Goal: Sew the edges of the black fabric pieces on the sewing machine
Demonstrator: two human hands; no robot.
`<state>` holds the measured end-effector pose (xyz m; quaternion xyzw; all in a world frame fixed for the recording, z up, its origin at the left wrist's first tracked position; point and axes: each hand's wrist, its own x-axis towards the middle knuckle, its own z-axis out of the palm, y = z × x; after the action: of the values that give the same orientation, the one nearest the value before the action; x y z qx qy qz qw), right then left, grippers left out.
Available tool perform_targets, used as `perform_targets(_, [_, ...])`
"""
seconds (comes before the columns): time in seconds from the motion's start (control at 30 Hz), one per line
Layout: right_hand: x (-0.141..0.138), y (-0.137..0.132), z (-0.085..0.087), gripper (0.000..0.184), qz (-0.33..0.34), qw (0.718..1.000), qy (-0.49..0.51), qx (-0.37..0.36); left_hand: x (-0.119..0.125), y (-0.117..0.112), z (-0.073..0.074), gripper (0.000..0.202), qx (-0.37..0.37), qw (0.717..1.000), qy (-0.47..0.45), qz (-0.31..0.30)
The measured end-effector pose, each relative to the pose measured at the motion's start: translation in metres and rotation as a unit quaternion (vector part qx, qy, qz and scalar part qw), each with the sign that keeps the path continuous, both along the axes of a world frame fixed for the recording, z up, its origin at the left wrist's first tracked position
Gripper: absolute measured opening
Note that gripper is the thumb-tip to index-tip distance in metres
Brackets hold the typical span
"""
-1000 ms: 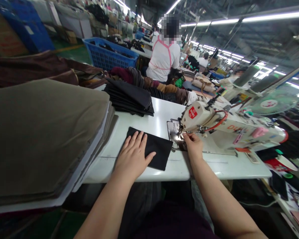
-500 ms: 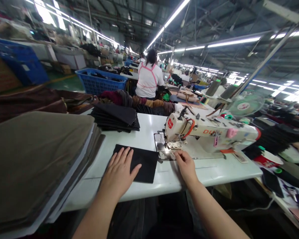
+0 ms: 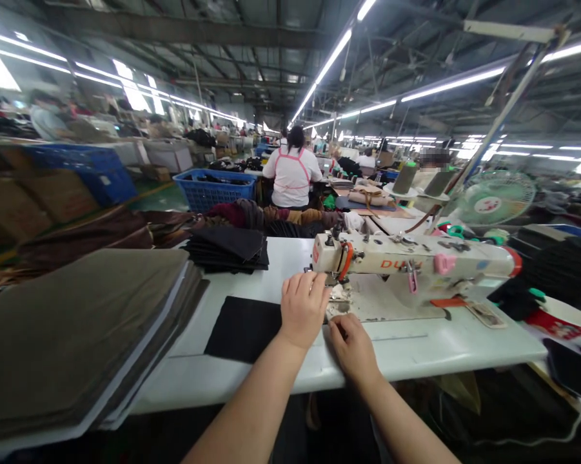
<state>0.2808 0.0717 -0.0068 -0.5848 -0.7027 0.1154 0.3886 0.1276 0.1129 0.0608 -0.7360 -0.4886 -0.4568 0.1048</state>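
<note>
My left hand [image 3: 304,308] is raised at the needle end of the white sewing machine [image 3: 396,264], its fingers bent together and the tips hidden behind the hand. My right hand [image 3: 354,348] rests low at the front edge of the metal needle plate [image 3: 339,306], thumb and forefinger pinched. Whatever is in either hand is too small or hidden to make out. A flat black fabric piece [image 3: 242,327] lies on the white table [image 3: 198,377] left of the machine; my left hand and forearm cover its right end.
A tall stack of brown-grey panels [image 3: 87,322] fills the table's left side. Behind it sits a pile of black pieces [image 3: 227,248]. A green fan [image 3: 496,196] and thread cones [image 3: 406,177] stand beyond the machine. Further ahead, a person [image 3: 293,171] sits beside a blue basket [image 3: 213,188].
My left hand has left its flat place on the black fabric piece and moved right to the needle area. My right hand stays pinched by the needle plate. The camera view has shifted.
</note>
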Motion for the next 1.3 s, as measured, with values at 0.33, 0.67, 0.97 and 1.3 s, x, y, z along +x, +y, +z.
perform_targets(0.33, [0.008,0.001,-0.007,0.026,0.018,0.999,0.040,-0.003,0.012,0.009,-0.010,0.017,-0.014,1.000,-0.004,0.025])
perform_targets(0.67, [0.011,0.009,0.020,0.042,0.041,0.960,0.268,-0.070,-0.002,-0.040,-0.031,0.012,-0.135,0.988,-0.039,-0.063])
perform_targets(0.97, [-0.013,0.027,0.049,0.036,0.104,0.937,0.319,-0.095,0.004,-0.040,-0.023,0.017,-0.164,0.977,-0.097,-0.100])
perform_targets(1.3, [-0.004,0.014,0.062,0.022,0.071,0.965,-0.249,-0.034,-0.002,-0.023,-0.028,0.022,-0.323,0.859,-0.361,-0.165])
